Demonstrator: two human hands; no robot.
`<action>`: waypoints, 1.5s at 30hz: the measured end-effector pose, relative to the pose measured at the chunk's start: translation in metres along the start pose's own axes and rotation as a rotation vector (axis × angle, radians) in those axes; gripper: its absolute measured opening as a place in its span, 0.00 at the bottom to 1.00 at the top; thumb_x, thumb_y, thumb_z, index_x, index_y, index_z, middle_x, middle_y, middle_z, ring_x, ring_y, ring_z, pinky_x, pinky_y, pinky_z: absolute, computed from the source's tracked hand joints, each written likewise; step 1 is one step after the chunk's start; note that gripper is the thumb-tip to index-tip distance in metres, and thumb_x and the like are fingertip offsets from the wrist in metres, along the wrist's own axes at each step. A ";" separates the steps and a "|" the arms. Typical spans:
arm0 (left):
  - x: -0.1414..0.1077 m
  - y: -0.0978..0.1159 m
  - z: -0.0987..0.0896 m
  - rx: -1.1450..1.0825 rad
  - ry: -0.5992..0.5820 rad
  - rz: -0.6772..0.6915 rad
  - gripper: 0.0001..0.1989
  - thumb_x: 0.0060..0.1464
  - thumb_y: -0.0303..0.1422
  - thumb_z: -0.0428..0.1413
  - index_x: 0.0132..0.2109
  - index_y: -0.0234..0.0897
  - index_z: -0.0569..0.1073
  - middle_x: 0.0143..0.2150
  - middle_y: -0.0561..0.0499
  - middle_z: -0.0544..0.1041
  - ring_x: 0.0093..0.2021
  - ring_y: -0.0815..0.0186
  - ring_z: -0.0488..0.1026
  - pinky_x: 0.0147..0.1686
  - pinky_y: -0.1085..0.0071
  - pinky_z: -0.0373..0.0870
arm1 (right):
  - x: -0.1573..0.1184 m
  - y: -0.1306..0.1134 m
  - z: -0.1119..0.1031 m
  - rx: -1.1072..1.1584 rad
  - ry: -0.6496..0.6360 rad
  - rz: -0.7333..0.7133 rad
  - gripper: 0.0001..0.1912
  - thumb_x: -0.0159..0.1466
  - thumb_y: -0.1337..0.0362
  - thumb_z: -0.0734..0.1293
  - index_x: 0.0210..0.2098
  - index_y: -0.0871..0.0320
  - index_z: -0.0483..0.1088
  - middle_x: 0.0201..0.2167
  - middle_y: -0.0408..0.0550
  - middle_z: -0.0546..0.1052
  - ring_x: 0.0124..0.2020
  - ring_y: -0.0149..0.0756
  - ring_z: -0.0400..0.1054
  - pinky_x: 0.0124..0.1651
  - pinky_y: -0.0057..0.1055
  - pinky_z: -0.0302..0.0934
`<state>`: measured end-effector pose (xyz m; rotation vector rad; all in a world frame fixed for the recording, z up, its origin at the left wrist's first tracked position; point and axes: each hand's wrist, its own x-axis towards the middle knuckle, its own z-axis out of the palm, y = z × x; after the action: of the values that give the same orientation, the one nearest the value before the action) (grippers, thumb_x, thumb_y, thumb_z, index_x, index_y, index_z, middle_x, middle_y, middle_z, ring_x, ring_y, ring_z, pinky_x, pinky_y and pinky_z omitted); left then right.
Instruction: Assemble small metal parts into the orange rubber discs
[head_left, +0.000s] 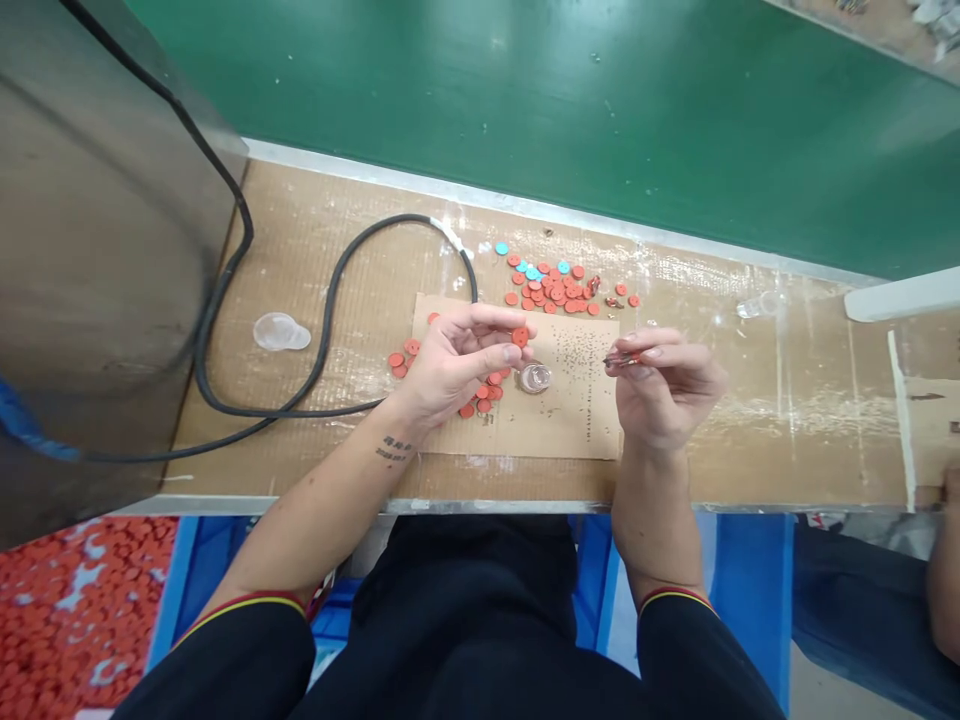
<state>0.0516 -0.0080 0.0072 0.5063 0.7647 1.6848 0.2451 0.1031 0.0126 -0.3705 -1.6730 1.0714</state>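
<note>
orange rubber disc (520, 337) sits pinched at the fingertips of the left hand (457, 365), above a cardboard sheet (577, 420). many more loose discs (559, 295) lie beyond that hand and on either side. just to its right, the right hand (664, 385) pinches a small metal piece (622, 360).

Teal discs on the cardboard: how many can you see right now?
3: one teal disc sits apart beyond the orange discs, another lies among them, and a third lies near their far edge. More may be hidden beneath the orange ones.
</note>
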 end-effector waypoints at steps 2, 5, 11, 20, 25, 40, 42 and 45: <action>0.000 0.000 0.000 0.007 0.008 -0.004 0.16 0.42 0.35 0.79 0.38 0.42 0.85 0.36 0.53 0.85 0.34 0.68 0.84 0.37 0.76 0.84 | -0.001 0.000 0.000 -0.012 0.005 -0.005 0.03 0.68 0.62 0.75 0.40 0.47 0.79 0.37 0.40 0.84 0.28 0.29 0.77 0.26 0.26 0.73; 0.001 0.000 0.000 0.024 0.013 -0.008 0.16 0.42 0.36 0.79 0.38 0.43 0.85 0.36 0.53 0.85 0.34 0.67 0.84 0.38 0.74 0.85 | -0.002 0.000 -0.001 -0.025 0.001 -0.017 0.02 0.69 0.62 0.74 0.40 0.47 0.78 0.38 0.41 0.84 0.27 0.29 0.76 0.25 0.27 0.73; 0.001 0.000 -0.001 0.057 0.027 -0.011 0.17 0.42 0.38 0.79 0.38 0.42 0.84 0.35 0.52 0.84 0.35 0.65 0.84 0.39 0.71 0.85 | -0.003 0.004 -0.002 -0.051 -0.010 -0.045 0.01 0.70 0.59 0.72 0.42 0.46 0.76 0.37 0.42 0.83 0.25 0.31 0.74 0.24 0.30 0.71; 0.001 0.000 -0.003 0.066 0.027 -0.013 0.17 0.43 0.36 0.78 0.40 0.41 0.83 0.36 0.52 0.84 0.36 0.65 0.84 0.40 0.72 0.85 | 0.000 0.005 -0.001 -0.068 0.005 -0.061 0.03 0.69 0.58 0.73 0.42 0.46 0.77 0.34 0.41 0.81 0.25 0.30 0.74 0.22 0.26 0.69; 0.001 0.000 -0.002 0.041 0.019 -0.012 0.16 0.43 0.36 0.78 0.38 0.41 0.83 0.35 0.52 0.84 0.34 0.67 0.84 0.38 0.74 0.84 | 0.000 0.004 0.000 -0.104 -0.004 -0.073 0.03 0.71 0.57 0.71 0.44 0.45 0.77 0.34 0.41 0.80 0.26 0.30 0.74 0.22 0.26 0.69; 0.002 0.000 -0.002 0.040 0.029 -0.016 0.17 0.43 0.37 0.78 0.39 0.41 0.83 0.34 0.53 0.83 0.33 0.68 0.83 0.37 0.76 0.83 | 0.001 0.003 -0.005 -0.196 -0.040 -0.110 0.06 0.70 0.55 0.72 0.43 0.46 0.80 0.27 0.42 0.79 0.25 0.35 0.75 0.23 0.32 0.70; 0.002 0.000 -0.003 0.035 0.037 -0.007 0.17 0.43 0.37 0.78 0.39 0.41 0.83 0.34 0.54 0.83 0.33 0.70 0.82 0.37 0.77 0.82 | 0.003 -0.001 -0.006 -0.281 -0.119 -0.147 0.03 0.68 0.59 0.73 0.41 0.47 0.81 0.27 0.42 0.81 0.26 0.36 0.76 0.26 0.34 0.72; 0.003 0.001 -0.004 0.060 0.065 0.000 0.19 0.41 0.37 0.79 0.39 0.41 0.82 0.35 0.54 0.83 0.34 0.69 0.82 0.37 0.76 0.82 | 0.007 -0.006 -0.007 -0.406 -0.332 -0.175 0.06 0.67 0.67 0.74 0.41 0.48 0.82 0.30 0.43 0.84 0.26 0.36 0.77 0.28 0.34 0.73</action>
<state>0.0477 -0.0062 0.0047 0.4948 0.8649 1.6894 0.2507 0.1078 0.0220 -0.3076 -2.1846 0.6839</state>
